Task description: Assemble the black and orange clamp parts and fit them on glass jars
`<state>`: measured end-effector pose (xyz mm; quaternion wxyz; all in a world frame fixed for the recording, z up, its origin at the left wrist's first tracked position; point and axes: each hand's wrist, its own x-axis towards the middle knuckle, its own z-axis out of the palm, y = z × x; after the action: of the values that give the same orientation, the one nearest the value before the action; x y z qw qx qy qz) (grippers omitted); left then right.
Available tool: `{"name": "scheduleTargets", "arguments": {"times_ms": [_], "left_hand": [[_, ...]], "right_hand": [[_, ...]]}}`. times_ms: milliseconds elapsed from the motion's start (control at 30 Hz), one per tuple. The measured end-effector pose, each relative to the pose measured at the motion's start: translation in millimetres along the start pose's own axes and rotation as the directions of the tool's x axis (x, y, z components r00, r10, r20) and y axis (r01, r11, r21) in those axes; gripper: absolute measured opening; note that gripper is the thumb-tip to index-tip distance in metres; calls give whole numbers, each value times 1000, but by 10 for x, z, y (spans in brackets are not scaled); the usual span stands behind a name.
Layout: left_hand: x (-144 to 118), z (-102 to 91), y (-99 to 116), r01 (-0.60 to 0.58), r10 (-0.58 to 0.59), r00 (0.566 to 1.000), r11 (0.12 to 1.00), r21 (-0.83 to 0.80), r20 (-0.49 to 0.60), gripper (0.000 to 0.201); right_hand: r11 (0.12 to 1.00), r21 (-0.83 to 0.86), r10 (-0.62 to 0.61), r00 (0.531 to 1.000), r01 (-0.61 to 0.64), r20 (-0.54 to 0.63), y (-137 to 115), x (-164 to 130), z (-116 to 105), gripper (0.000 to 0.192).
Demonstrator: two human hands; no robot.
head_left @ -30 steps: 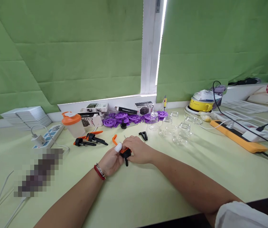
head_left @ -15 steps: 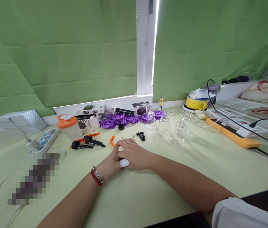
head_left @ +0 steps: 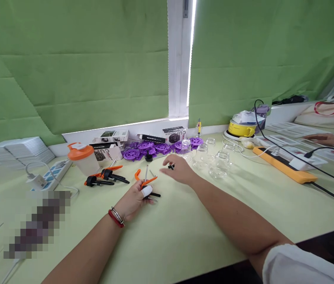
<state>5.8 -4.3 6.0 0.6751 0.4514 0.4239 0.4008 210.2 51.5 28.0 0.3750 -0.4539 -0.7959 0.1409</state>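
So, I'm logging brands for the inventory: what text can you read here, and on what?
"CUP": white box behind the orange-lidded shaker.
"CUP": box at the window sill.
Long black box: white lettering, too small.
Papers on the right: blurred.

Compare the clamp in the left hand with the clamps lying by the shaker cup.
The clamp in the left hand is gripped by the left hand and sits alone; the clamps by the cup lie untouched, bunched together beside the shaker cup. Both are orange and black.
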Motion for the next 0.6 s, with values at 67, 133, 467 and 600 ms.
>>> {"name": "scheduleTargets", "arguments": {"times_ms": [67, 133, 467, 600], "left_hand": [[19, -8, 4, -4, 2, 998, 999, -35, -66, 30], [36, -22, -1, -24, 18, 994, 998, -54, -108, 32], [79, -69, 6, -111, 95, 975, 991, -70, -201, 28], [88, -84, 3, -122, 103, 972, 990, -77, -210, 25]], "right_hand": [[957, -195, 202, 976, -215, -85, 216, 39, 22, 17], [889, -358, 283, 957, -284, -57, 376, 55, 72, 18], [788, -554, 343, 939, -271, 29, 497, 69, 277, 20], [804, -545, 320, 946, -239, 56, 474, 50, 270, 18]]}}
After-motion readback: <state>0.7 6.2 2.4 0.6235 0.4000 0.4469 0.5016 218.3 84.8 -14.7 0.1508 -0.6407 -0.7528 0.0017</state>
